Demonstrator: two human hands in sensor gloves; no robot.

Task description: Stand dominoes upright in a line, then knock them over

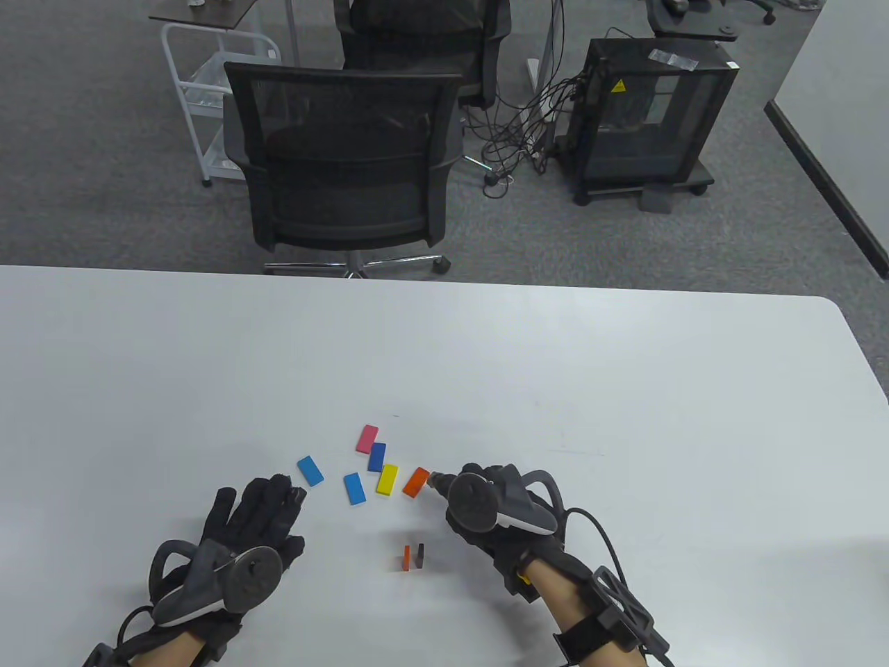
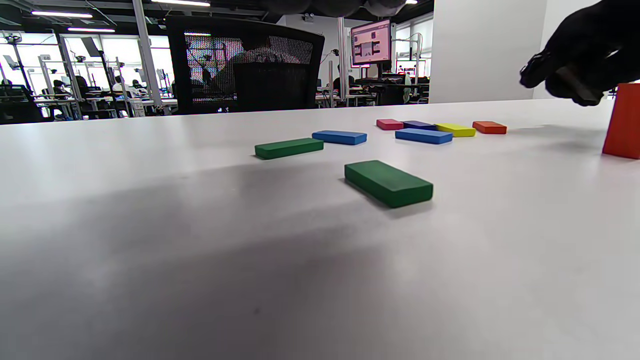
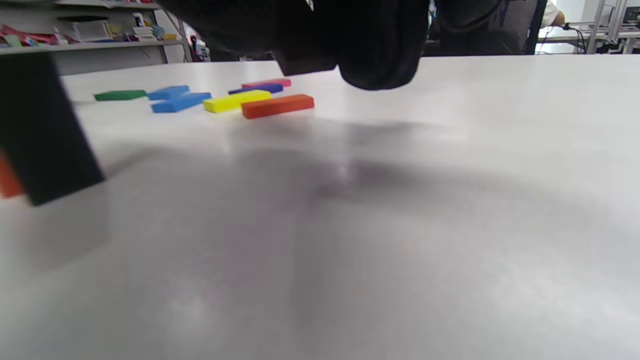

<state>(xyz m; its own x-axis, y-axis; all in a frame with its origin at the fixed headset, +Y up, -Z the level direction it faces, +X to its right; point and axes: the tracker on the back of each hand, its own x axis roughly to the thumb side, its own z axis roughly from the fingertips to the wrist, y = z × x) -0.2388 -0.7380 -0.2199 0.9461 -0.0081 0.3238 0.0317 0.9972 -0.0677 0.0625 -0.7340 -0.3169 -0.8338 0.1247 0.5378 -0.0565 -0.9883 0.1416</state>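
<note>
Several dominoes lie flat mid-table: pink (image 1: 367, 438), dark blue (image 1: 377, 456), yellow (image 1: 387, 479), orange (image 1: 416, 481) and two blue (image 1: 310, 470) (image 1: 354, 488). Two green dominoes (image 2: 388, 182) (image 2: 289, 148) lie under my left hand (image 1: 260, 507) and show only in the left wrist view. That hand hovers flat with straight fingers, holding nothing. An orange domino (image 1: 407, 558) and a black one (image 1: 420, 553) stand upright side by side nearer me. My right hand (image 1: 444, 483) hovers just right of the flat orange domino and pinches a dark block, seemingly a black domino (image 3: 305, 65).
The white table (image 1: 625, 389) stretches wide to the right and far side. A black mesh office chair (image 1: 344, 160) stands beyond the far edge. A black cabinet on wheels (image 1: 649, 118) and loose cables sit on the floor further back.
</note>
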